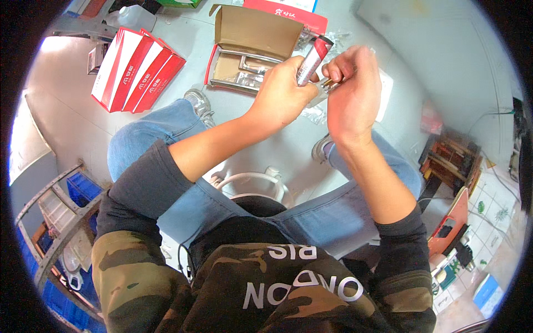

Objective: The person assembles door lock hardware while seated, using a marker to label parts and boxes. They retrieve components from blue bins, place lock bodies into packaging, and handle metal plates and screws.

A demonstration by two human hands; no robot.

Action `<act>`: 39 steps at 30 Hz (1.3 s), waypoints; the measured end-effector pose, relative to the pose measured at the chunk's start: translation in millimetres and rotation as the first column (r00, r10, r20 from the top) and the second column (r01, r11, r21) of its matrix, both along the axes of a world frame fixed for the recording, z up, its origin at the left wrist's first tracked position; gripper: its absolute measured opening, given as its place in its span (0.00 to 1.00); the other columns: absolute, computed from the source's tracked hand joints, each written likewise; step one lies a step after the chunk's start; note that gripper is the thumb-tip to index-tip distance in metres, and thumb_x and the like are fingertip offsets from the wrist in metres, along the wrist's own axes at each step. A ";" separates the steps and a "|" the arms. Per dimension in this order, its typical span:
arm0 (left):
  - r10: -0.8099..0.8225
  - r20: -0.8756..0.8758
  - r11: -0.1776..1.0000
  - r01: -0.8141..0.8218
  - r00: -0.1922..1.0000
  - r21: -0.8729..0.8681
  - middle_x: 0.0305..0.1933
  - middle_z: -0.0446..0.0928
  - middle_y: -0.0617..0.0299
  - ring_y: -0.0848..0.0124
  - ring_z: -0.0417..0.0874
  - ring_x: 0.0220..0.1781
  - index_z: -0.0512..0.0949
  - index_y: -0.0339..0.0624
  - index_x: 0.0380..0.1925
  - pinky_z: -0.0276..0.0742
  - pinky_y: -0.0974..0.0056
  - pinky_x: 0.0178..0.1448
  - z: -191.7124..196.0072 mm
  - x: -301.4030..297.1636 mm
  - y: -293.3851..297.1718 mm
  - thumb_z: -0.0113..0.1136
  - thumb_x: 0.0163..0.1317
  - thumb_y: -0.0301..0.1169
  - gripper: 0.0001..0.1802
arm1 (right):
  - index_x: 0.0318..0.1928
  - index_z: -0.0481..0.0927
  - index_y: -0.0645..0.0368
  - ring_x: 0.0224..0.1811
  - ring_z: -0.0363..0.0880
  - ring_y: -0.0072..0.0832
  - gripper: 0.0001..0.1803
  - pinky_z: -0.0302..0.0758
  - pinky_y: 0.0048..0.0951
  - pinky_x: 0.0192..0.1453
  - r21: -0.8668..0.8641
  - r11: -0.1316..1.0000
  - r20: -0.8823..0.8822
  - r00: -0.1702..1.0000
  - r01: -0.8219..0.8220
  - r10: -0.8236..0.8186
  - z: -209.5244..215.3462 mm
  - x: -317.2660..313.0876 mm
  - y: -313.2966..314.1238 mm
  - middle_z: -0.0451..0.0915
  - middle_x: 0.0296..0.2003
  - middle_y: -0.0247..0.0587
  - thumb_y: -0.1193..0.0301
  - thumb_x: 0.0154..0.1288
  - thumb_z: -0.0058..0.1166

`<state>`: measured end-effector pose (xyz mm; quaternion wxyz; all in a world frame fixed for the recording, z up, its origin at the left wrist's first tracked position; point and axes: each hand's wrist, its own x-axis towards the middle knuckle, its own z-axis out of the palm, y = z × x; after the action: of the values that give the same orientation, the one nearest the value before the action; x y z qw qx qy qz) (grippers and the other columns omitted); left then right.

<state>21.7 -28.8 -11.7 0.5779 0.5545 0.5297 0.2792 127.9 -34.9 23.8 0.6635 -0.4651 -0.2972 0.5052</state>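
Observation:
My left hand [280, 91] is closed around a thick silver-and-red tube [314, 60] with a black end, which points up and to the right. Facing it, my right hand [355, 91] has curled fingers holding small metal pieces [328, 84], too small to name. The two hands are close together. Just left of and beyond them lies an open cardboard box [258, 28] with its brown lid raised. Inside the box are a metal handle-like part [252, 65] and clear plastic bags.
Red-and-white boxes [136, 72] stand at the far left, near a translucent jug [137, 18]. Another red-and-white box [288, 12] lies at the back. A metal rack [55, 222] with blue bins is at left. Wooden shelving [451, 155] stands at right. A white stool [250, 177] sits between my legs.

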 end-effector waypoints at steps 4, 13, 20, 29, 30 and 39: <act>0.064 0.088 0.996 -0.069 0.994 0.060 0.25 0.75 0.48 0.59 0.78 0.28 0.73 0.33 0.28 0.72 0.60 0.34 7.1 1.8 2.5 0.54 0.46 0.28 0.10 | 0.28 0.66 0.61 0.28 0.59 0.22 0.12 0.60 0.25 0.37 0.078 0.997 0.325 0.945 -0.006 -0.020 -3.7 -2.8 -3.0 0.62 0.25 0.33 0.67 0.66 0.38; 0.079 0.125 0.993 -0.089 0.989 0.078 0.20 0.71 0.66 0.81 0.70 0.20 0.73 0.37 0.33 0.67 0.73 0.23 9.7 -10.7 11.3 0.52 0.51 0.27 0.09 | 0.40 0.73 0.64 0.48 0.70 0.27 0.10 0.62 0.28 0.56 0.068 0.995 0.434 0.900 -0.074 0.037 -2.4 22.6 5.1 0.74 0.40 0.42 0.72 0.61 0.43; -0.135 -0.079 0.914 0.155 0.988 0.375 0.32 0.76 0.60 0.69 0.77 0.32 0.72 0.39 0.40 0.73 0.65 0.36 14.8 -35.3 22.0 0.52 0.49 0.22 0.15 | 0.47 0.76 0.60 0.52 0.69 0.25 0.16 0.60 0.30 0.61 -0.272 0.839 0.635 0.567 -0.471 0.524 -15.4 50.6 3.4 0.77 0.46 0.35 0.72 0.57 0.51; -0.220 -0.238 0.818 0.312 0.946 0.483 0.31 0.76 0.51 0.60 0.79 0.34 0.74 0.39 0.40 0.73 0.62 0.37 20.1 -41.9 28.7 0.55 0.51 0.23 0.14 | 0.37 0.80 0.62 0.40 0.75 0.39 0.11 0.69 0.33 0.46 -0.068 0.942 0.850 0.475 -0.328 0.227 -21.1 55.2 -12.3 0.79 0.34 0.45 0.70 0.54 0.57; -0.245 -0.192 0.864 0.304 0.950 0.401 0.30 0.76 0.51 0.61 0.79 0.33 0.75 0.38 0.39 0.72 0.63 0.37 20.3 -40.4 29.5 0.55 0.52 0.24 0.12 | 0.37 0.80 0.62 0.38 0.75 0.36 0.11 0.69 0.31 0.45 -0.110 0.936 0.809 0.517 -0.336 0.281 -20.7 55.7 -12.8 0.79 0.33 0.43 0.70 0.54 0.57; -0.314 -0.206 0.870 0.367 0.927 0.330 0.26 0.73 0.59 0.67 0.75 0.28 0.76 0.34 0.30 0.69 0.65 0.33 20.5 -31.2 22.3 0.61 0.49 0.29 0.10 | 0.33 0.78 0.63 0.30 0.75 0.19 0.08 0.71 0.22 0.36 -0.297 0.872 0.464 0.739 -0.390 0.488 -24.6 56.6 -23.8 0.80 0.27 0.35 0.71 0.56 0.57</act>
<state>-9.5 -6.6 8.8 0.4656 0.7551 0.4033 0.2245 184.6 -58.7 -0.8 0.3731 -0.5591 -0.5213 0.5258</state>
